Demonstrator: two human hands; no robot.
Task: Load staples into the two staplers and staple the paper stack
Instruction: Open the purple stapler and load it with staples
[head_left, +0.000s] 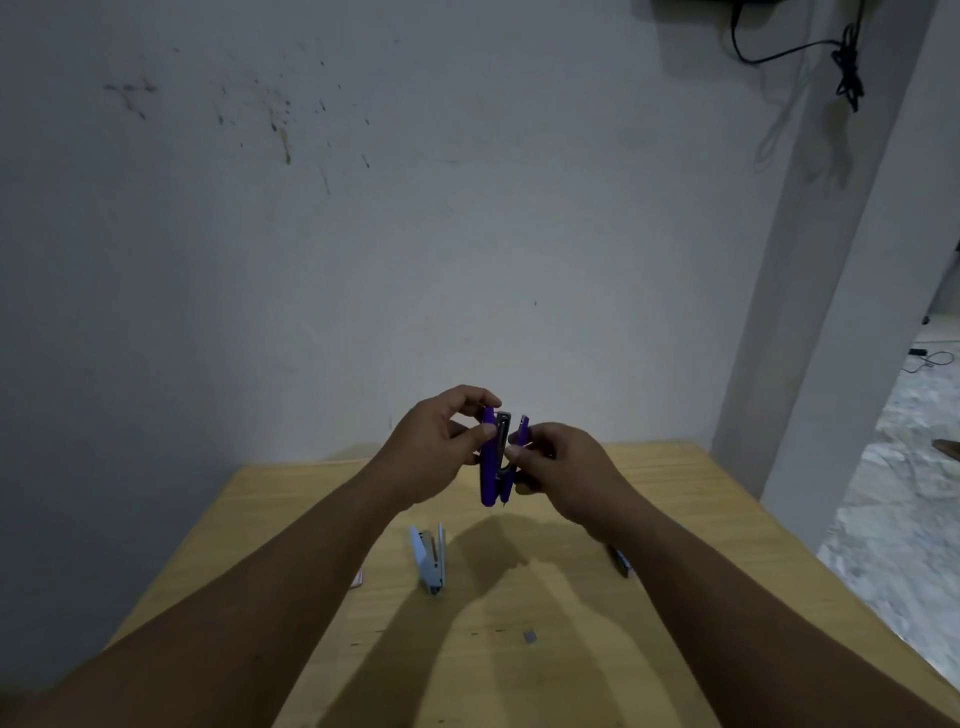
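Observation:
A purple stapler (490, 470) is held upright above the table, hinged open so its metal magazine shows between the two purple halves. My left hand (434, 449) grips its left half near the top. My right hand (558, 467) pinches the right half, fingers against it. A light blue stapler (430, 558) lies open on the wooden table (675, 493) below my hands. A small strip of staples (529, 636) rests on the table nearer to me. No paper stack is visible.
A small dark blue object (621, 561) lies partly hidden under my right forearm. A pinkish item (357, 578) peeks out beside my left forearm. A wall stands right behind the table; the table's right edge drops to the floor (904, 519).

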